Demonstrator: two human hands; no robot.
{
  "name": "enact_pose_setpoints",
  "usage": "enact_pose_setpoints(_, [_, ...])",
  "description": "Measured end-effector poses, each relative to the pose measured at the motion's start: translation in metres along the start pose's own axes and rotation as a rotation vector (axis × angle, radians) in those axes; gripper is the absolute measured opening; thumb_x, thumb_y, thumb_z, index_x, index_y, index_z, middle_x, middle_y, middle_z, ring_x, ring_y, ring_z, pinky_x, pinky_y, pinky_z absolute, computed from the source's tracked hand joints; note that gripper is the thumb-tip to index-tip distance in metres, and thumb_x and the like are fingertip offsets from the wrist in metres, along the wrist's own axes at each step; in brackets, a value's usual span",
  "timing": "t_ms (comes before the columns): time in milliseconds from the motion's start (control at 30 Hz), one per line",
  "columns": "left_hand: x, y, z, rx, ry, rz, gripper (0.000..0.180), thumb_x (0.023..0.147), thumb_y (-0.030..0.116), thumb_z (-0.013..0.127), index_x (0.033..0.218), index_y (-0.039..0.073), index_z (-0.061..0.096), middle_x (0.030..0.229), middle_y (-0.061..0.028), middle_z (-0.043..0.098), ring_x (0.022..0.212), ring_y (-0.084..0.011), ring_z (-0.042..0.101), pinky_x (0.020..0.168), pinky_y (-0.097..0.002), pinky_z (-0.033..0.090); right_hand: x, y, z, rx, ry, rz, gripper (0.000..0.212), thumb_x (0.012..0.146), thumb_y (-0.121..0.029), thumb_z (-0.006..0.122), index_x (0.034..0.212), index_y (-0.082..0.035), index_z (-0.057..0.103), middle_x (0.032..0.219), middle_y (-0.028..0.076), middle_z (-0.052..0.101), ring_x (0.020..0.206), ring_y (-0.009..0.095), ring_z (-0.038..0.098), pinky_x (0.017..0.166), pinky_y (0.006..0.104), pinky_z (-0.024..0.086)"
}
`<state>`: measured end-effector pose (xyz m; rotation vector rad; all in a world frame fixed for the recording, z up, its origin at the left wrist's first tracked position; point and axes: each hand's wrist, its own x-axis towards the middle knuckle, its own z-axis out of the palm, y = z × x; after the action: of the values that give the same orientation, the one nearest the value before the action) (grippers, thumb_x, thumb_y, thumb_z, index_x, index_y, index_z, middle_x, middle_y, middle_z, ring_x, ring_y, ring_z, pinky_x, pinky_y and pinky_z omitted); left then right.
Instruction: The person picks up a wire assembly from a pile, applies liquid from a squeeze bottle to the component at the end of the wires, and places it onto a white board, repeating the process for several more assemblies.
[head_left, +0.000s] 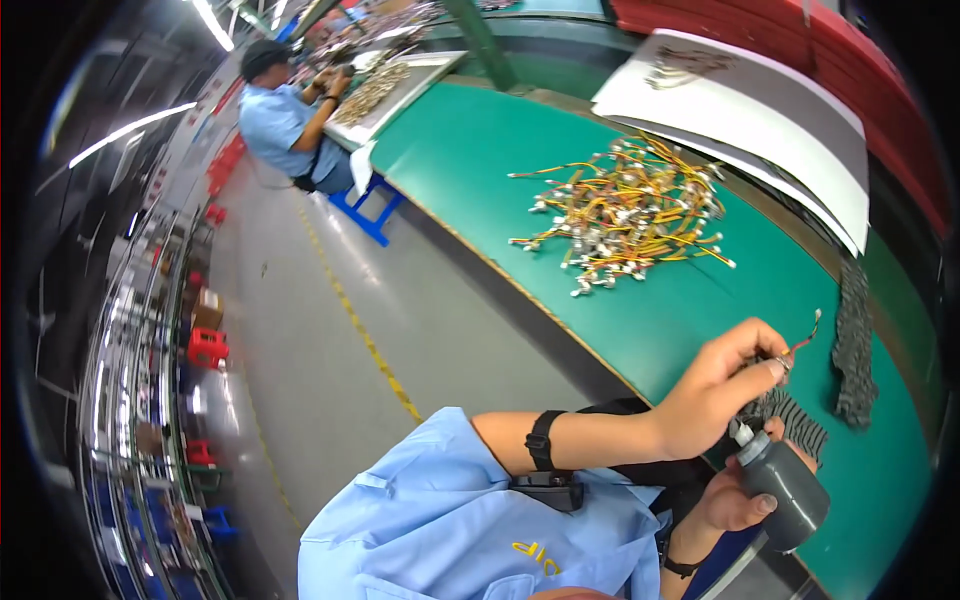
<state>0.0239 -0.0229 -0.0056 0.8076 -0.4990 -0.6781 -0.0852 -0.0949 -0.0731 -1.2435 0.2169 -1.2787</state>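
My left hand [722, 385] is pinched shut on a short wire cable [803, 344], whose red and dark wires rise to a small pale connector. The cable's other end is hidden in my fingers. Just below it, my right hand [735, 502] grips a dark grey squeeze bottle [785, 495] with a pale nozzle. The bottle is tilted, its nozzle toward my left hand. Beyond both hands, a loose pile of yellow, red and black wire cables [630, 215] with white connectors lies on the green table [470, 130].
Dark ribbed cloth [795, 425] lies beside my hands, and another dark crumpled strip [855, 345] along the right side. White sheets [740, 110] at the back carry more wires. At the far left, a co-worker in blue [285, 120] sits handling wires. The table edge [530, 295] borders the floor.
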Motion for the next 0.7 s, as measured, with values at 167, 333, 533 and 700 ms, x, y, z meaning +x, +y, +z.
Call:
enact_pose_setpoints(167, [-0.002,0.016,-0.010,0.466,0.142,0.248,0.012,0.093,0.010,0.050,0.102,0.002,0.051,0.093,-0.0037,0.052,0.084,-0.0098,0.047,0.076,-0.0238,0.039,-0.003,0.004,0.023,0.045,-0.061,0.017,0.069,0.077,-0.059,0.060,0.105,0.003,0.046,0.081,0.011,0.054,0.075,0.023,0.059,0.070,0.0326,0.053])
enact_pose_setpoints(333, [-0.009,0.027,-0.010,0.701,0.270,0.516,0.012,0.093,0.007,0.049,0.103,0.000,0.049,0.091,-0.0041,0.052,0.083,-0.0090,0.046,0.075,-0.0236,0.039,-0.014,-0.003,0.040,0.077,-0.012,0.064,0.068,0.078,-0.059,0.059,0.105,0.002,0.045,0.085,0.013,0.054,0.080,0.025,0.059,0.072,0.0344,0.052])
enact_pose_setpoints(533, [-0.015,0.019,-0.002,0.482,0.182,0.589,0.015,0.093,0.004,0.047,0.107,-0.003,0.045,0.089,-0.0079,0.053,0.076,-0.0099,0.049,0.069,-0.0247,0.041,-0.021,-0.018,0.061,0.088,0.189,0.128,0.068,0.079,-0.063,0.056,0.098,0.002,0.045,0.081,0.012,0.052,0.075,0.023,0.058,0.065,0.0314,0.050])
enact_pose_setpoints(700, [-0.015,0.020,0.001,0.486,0.098,0.719,0.018,0.091,0.002,0.046,0.108,-0.004,0.044,0.085,-0.0099,0.055,0.069,-0.0101,0.050,0.061,-0.0254,0.041,-0.025,-0.015,0.046,0.183,0.072,0.209,0.067,0.078,-0.063,0.057,0.098,0.000,0.045,0.083,0.012,0.053,0.079,0.024,0.061,0.061,0.0294,0.050])
